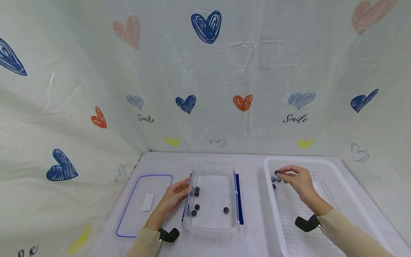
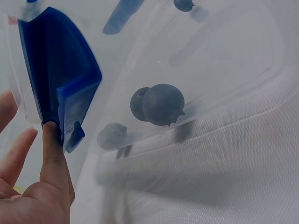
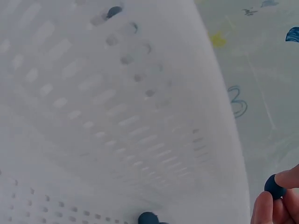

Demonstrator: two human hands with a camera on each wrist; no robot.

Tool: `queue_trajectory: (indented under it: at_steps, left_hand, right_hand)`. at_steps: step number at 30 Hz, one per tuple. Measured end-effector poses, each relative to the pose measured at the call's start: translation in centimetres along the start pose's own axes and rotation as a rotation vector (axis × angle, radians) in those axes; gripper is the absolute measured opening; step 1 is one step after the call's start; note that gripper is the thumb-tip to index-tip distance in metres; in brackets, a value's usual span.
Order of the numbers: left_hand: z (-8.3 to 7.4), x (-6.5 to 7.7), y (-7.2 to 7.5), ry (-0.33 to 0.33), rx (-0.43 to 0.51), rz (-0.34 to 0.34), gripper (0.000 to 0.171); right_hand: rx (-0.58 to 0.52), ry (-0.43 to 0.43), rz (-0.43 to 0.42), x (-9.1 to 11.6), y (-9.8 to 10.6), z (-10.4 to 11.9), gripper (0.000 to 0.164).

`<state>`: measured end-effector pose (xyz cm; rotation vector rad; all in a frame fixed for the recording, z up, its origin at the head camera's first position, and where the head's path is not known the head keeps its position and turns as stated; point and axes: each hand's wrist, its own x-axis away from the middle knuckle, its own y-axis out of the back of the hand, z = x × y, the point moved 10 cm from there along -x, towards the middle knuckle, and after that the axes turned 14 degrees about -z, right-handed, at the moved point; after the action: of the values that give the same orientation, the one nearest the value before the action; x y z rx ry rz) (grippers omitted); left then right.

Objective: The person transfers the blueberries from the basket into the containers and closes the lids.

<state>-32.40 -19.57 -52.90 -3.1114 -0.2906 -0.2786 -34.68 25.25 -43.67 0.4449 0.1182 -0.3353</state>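
My right hand (image 1: pixel 297 180) pinches a dark blueberry (image 3: pixel 274 187) between thumb and fingertips, over the left side of the white perforated basket (image 1: pixel 279 228). Several more blueberries (image 1: pixel 274 186) lie in the basket below that hand. To the left, my left hand (image 1: pixel 176 196) touches the left side of a clear plastic container (image 1: pixel 212 230), its fingers extended. One fingertip meets the container's hanging blue latch (image 2: pixel 77 93) in the left wrist view. Inside the container are several blueberries (image 1: pixel 197 207), mostly along the left wall, with a single one (image 1: pixel 226 210) toward the right.
A clear lid with a blue seal (image 1: pixel 126 205) lies left of the container, a small white rectangle (image 1: pixel 148 202) on it. Another blue latch (image 1: pixel 239 200) hangs on the container's right side. A heart-printed curtain (image 1: pixel 212 75) stands behind the white-covered table (image 1: pixel 252 200).
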Motion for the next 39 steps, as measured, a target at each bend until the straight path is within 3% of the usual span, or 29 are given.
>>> queue_trajectory:
  at_steps: [9, 18, 27, 39]
  left_hand:
    - [0.5, 0.0, 0.1, -0.004, -0.002, 0.004, 0.054]
    - [0.5, 0.0, 0.0, 0.003, 0.023, 0.01, 0.052]
    - [0.2, 0.0, -0.1, -0.016, 0.0, 0.029, 0.054]
    - [0.0, -0.2, -0.2, -0.007, 0.007, 0.022, 0.052]
  right_hand:
    - [-0.104, 0.02, 0.054, 0.7, -1.0, 2.9, 0.03]
    - [-0.232, 0.024, 0.142, 1.6, -3.3, 4.7, 0.031]
    - [-0.303, 0.056, 0.227, 2.4, -5.9, 7.0, 0.03]
    - [-0.314, 0.01, 0.322, 3.6, -9.5, 7.8, 0.026]
